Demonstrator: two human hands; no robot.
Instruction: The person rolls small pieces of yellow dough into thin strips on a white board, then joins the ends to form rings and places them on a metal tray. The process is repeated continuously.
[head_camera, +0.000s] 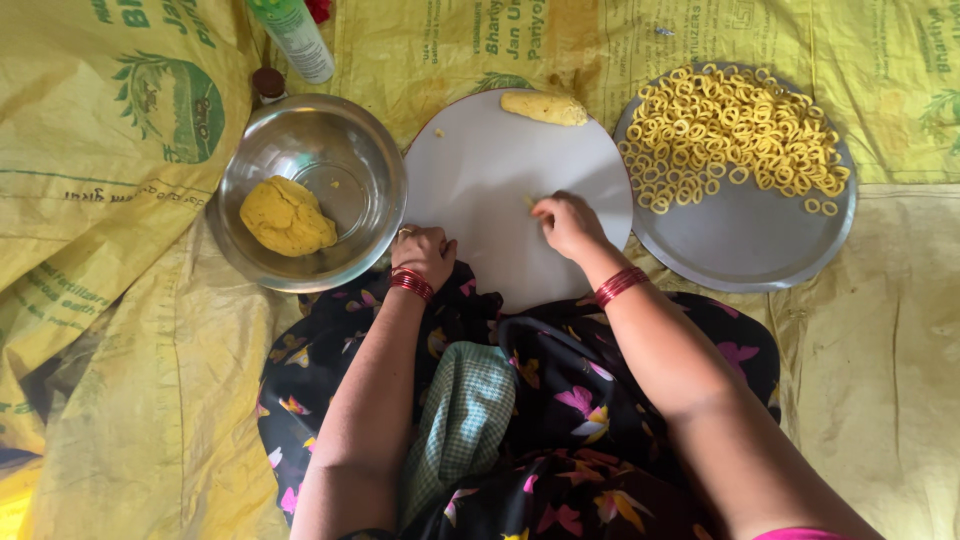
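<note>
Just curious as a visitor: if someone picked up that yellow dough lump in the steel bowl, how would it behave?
The dough lump looks soft and dense, so it would probably sag and dent under fingers. Its matte, lumpy surface suggests slight stickiness, not slipperiness. Irregularly shaped, it is unlikely to roll in the steel bowl.

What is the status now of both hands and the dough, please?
Right hand pinching a small dough piece on the round white board. Left hand closed, resting at the board's near edge. Nothing blocking the board.

Both hands reach forward, the left hand (424, 252) loosely curled (knuckles up), the right hand (566, 222) pinching.
</note>
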